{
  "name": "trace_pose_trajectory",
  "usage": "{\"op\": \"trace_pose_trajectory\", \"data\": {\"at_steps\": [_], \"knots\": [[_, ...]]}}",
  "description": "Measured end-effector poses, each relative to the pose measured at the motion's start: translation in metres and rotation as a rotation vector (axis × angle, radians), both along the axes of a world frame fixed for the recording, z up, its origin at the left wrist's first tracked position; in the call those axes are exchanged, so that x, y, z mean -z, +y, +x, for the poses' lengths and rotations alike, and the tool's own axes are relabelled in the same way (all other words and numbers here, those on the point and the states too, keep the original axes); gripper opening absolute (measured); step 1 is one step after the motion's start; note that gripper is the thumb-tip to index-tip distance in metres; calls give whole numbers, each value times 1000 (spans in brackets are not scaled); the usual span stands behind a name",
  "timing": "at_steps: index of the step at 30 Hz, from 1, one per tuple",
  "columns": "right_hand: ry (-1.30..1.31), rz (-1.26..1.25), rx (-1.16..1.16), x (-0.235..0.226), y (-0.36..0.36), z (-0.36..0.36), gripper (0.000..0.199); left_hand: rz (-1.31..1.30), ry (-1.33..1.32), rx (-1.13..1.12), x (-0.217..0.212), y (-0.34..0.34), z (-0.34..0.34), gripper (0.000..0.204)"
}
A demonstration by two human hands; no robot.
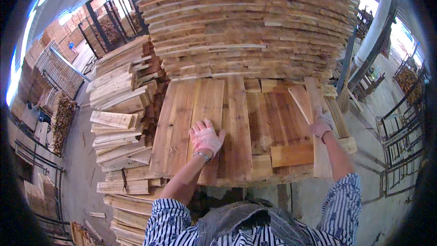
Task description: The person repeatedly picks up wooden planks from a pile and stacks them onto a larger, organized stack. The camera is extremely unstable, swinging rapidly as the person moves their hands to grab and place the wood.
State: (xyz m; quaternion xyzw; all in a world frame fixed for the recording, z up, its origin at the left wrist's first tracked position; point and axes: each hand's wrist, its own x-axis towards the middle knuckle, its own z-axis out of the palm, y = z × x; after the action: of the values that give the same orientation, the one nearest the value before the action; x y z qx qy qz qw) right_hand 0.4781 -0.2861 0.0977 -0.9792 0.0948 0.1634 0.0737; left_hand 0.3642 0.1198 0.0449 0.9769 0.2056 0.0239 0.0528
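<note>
My left hand, in a pale pinkish glove, lies flat with fingers spread on a wide wooden board at the left of the stack before me. Right beside that board lies another long board. At the right side my gloved right hand is closed around a narrow pale plank, which runs lengthwise along the stack. A thin, slanted strip lies against this plank. Between the two hands, darker reddish boards show, with a short block lying crosswise at the near edge.
Beyond the boards rises a tall pile of layered planks. To the left stands an uneven stack of shorter boards. A broom leans at the right near a pale pipe. Black metal frames stand farther right.
</note>
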Motion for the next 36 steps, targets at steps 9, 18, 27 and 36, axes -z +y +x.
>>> {"op": "trace_pose_trajectory", "data": {"at_steps": [9, 18, 27, 36], "knots": [[-286, 239, -294, -13, 53, -2, 95, 70, -9, 30, 7, -1, 0, 80], [-98, 257, -35, 22, 216, -17, 86, 76, 48, 4, 10, -1, 1, 85], [-186, 60, -217, 52, 135, -5, 80, 82, 28, -11, 5, -4, 2, 82], [-103, 240, -158, 14, 40, 4, 81, 100, 63, -13, 4, -5, 0, 88]]}}
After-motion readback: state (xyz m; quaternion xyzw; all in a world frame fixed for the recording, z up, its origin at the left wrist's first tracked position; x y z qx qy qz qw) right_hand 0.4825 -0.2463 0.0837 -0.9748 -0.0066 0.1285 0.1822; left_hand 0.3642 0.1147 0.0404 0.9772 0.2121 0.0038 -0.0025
